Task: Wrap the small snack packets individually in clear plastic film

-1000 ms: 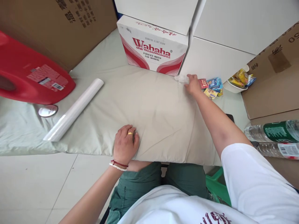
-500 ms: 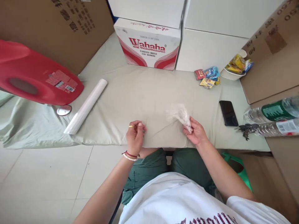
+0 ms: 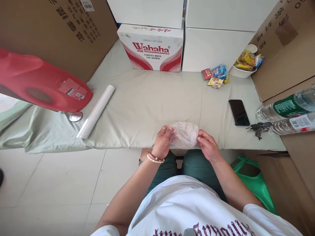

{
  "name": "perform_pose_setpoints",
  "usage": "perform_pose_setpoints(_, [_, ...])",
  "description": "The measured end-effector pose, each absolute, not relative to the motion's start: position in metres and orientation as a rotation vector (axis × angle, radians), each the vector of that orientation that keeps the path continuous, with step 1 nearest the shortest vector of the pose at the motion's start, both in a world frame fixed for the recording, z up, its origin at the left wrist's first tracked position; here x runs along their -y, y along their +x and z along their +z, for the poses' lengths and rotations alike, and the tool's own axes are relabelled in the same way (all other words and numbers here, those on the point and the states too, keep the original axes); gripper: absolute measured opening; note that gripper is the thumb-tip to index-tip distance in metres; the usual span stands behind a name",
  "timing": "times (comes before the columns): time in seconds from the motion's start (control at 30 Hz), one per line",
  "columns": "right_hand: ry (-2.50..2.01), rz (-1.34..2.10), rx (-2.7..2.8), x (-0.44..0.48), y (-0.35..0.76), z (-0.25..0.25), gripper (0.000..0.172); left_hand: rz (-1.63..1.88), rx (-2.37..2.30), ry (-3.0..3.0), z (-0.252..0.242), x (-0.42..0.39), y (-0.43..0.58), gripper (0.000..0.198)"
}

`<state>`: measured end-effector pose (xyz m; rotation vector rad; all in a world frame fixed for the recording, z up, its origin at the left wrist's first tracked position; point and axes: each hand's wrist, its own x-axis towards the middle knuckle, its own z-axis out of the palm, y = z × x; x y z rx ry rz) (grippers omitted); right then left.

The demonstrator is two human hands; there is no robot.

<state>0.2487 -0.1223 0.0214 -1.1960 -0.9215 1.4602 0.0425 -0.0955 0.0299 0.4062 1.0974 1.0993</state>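
Observation:
A crumpled clear plastic bag [image 3: 185, 134] hangs between both hands just above the near edge of the pale green cloth-covered table [image 3: 147, 101]. My left hand [image 3: 162, 141], with a gold ring and bead bracelets, pinches the bag's left edge. My right hand [image 3: 208, 146] pinches its right edge. Both hands are closed on the bag, which is stretched slightly between them.
A white roll [image 3: 95, 111] lies at the left beside a red jug [image 3: 41, 85] and a round metal lid [image 3: 75, 116]. A Wahaha box [image 3: 152, 47] and white boxes stand at the back. Snack packets [image 3: 215, 75], a bowl [image 3: 242, 67], a phone [image 3: 238, 112], keys [image 3: 258, 128] and water bottles [image 3: 287, 114] are on the right.
My right hand took the plastic bag from near the snack packets and brought it to the near edge. My left hand lifted off the cloth and took hold of the bag's other side.

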Motion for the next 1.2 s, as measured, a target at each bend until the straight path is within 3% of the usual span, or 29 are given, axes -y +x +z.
perform_pose_setpoints(0.07, [-1.094, 1.574, 0.83, 0.121, 0.246, 0.025, 0.023, 1.152, -1.123, 0.474, 0.03, 0.101, 0.045, 0.049])
perform_pose_setpoints(0.23, [-0.909, 1.98, 0.567, 0.113, 0.235, 0.03, 0.066, 1.139, -1.185, 0.694, 0.025, 0.111, 0.053, 0.059])
perform_pose_setpoints(0.33, [-0.905, 2.017, 0.574, 0.108, 0.235, 0.03, 0.078, 1.11, -1.235, 0.771, 0.021, 0.112, 0.046, 0.063])
perform_pose_setpoints(0.6, [-1.033, 1.632, 0.628, 0.113, 0.261, 0.021, 0.044, 1.129, -1.294, 0.7, 0.016, 0.113, 0.02, 0.063])
perform_pose_setpoints(0.83, [-1.079, 1.821, 0.6, 0.11, 0.26, 0.028, 0.065, 1.037, -1.291, 0.75, 0.013, 0.111, 0.009, 0.062])
perform_pose_setpoints(1.0, [-1.29, 1.606, 0.697, 0.095, 0.275, 0.027, 0.045, 1.102, -1.466, 0.859, 0.01, 0.103, -0.018, 0.056])
perform_pose_setpoints(1.2, [-1.385, 1.372, 0.798, 0.088, 0.298, 0.025, 0.04, 1.12, -1.524, 0.872, 0.006, 0.099, -0.036, 0.051])
